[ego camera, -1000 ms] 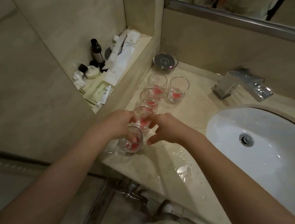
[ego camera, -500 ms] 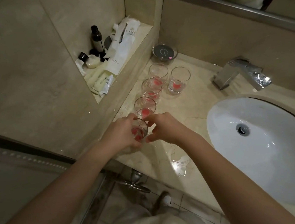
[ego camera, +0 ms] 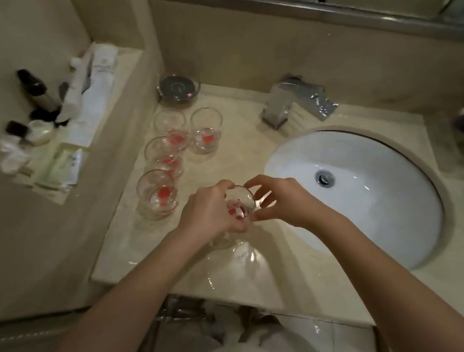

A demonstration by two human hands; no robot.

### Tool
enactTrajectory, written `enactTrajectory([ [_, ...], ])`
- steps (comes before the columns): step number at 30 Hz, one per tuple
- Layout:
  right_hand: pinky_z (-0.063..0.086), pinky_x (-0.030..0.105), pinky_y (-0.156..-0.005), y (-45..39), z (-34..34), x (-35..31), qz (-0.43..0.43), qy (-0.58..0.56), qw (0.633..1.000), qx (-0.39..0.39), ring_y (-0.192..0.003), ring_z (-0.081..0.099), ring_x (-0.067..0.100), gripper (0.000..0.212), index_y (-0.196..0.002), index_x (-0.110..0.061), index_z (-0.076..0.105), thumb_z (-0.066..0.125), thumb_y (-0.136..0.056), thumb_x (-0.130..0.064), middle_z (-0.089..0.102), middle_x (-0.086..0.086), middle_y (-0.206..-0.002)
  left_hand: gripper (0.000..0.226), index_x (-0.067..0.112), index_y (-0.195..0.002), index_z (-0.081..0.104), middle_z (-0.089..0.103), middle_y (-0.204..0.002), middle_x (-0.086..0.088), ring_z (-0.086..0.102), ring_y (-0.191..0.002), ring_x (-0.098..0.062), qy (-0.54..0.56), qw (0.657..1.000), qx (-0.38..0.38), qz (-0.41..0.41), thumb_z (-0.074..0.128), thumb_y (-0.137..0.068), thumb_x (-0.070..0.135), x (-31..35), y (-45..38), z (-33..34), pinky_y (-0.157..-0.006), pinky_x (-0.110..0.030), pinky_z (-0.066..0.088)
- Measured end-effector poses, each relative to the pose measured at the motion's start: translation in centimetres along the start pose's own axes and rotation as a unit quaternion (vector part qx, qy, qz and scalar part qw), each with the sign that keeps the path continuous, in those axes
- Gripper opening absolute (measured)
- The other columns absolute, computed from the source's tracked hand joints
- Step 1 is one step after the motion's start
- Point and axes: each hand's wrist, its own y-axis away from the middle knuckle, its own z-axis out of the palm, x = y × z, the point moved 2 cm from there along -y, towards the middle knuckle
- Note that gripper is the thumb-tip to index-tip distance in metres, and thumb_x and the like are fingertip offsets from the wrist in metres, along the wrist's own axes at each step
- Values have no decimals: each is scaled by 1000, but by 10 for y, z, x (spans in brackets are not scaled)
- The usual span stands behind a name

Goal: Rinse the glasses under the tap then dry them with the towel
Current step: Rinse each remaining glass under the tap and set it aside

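While both hands met over the marble worktop (ego camera: 158, 252), the left hand (ego camera: 210, 215) gripped a small clear glass (ego camera: 240, 204) with its fingers curled round the near side, holding it just left of the white sink (ego camera: 378, 234). The right hand (ego camera: 283, 198) touched the glass's rim and far side, its fingers (ego camera: 258, 183) spread and lightly bent; whether they truly gripped could not be told. Something red lay in the bottom of the glass.

Four more glasses (ego camera: 157, 195) stood in a loose cluster further back on the worktop, each with red at its base. The chrome tap (ego camera: 294, 101) sat behind the sink, with no water seen running. No towel was clearly visible.

The worktop looked wet near the hands, so the glass was probably slippery. A loose hold during the carry to the tap could let it drop onto stone or porcelain and break. A wide arm swing could also knock the standing glasses.
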Motion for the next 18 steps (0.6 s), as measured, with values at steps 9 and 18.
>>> enactTrajectory([
  [9, 49, 29, -80, -11, -73, 76, 35, -18, 990, 138, -93, 62, 15, 40, -123, -20, 60, 65, -88, -40, 64, -3, -104, 87, 23, -133, 55, 64, -119, -2, 60, -110, -19, 115, 993, 17, -31, 92, -56, 37, 73, -78, 29, -91, -27, 45],
  [18, 53, 48, -80, -65, -154, 136, 74, -132, 926, 346, -83, 66, 26, 29, -85, -18, 65, 58, -89, -45, 71, 4, -84, 96, 27, -127, 59, 60, -103, 3, 62, -104, -20, 192, 979, 25, -70, 94, -39, 39, 120, -151, 66, -84, -45, 57],
])
